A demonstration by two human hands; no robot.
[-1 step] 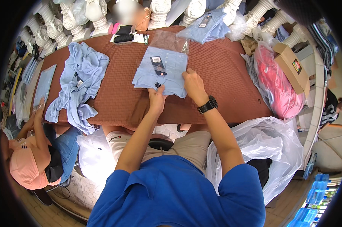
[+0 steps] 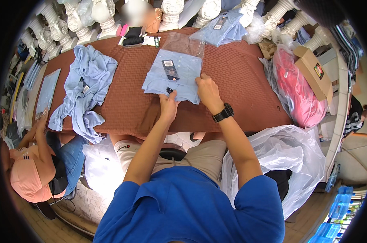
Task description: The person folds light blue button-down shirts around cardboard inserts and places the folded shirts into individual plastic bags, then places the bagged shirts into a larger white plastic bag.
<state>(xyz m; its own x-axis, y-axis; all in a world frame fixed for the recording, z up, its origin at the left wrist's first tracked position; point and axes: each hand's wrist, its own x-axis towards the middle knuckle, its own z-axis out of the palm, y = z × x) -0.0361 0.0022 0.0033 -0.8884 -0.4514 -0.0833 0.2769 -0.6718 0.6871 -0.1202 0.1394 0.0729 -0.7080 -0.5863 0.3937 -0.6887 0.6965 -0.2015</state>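
Note:
A folded light blue shirt (image 2: 185, 69) with a dark hang tag (image 2: 170, 69) lies near the table's front edge, its collar end toward me. Clear plastic (image 2: 187, 40) reaches past its far end; how much of the shirt it covers is hard to make out. My left hand (image 2: 168, 106) grips the near edge by the collar, thumb on top and fingers underneath. With fingers curled, my right hand (image 2: 208, 91) pinches the right edge. To the left lies a crumpled light blue shirt (image 2: 88, 77), untouched.
A brown cloth covers the table (image 2: 135, 97). Farther back are black thread spools (image 2: 133, 41) and bagged blue shirts (image 2: 220, 30), before white balusters (image 2: 171, 14). At right sit a pink bagged bundle (image 2: 293, 85) and a cardboard box (image 2: 313, 73). A co-worker (image 2: 33, 174) handles a bagged shirt at left.

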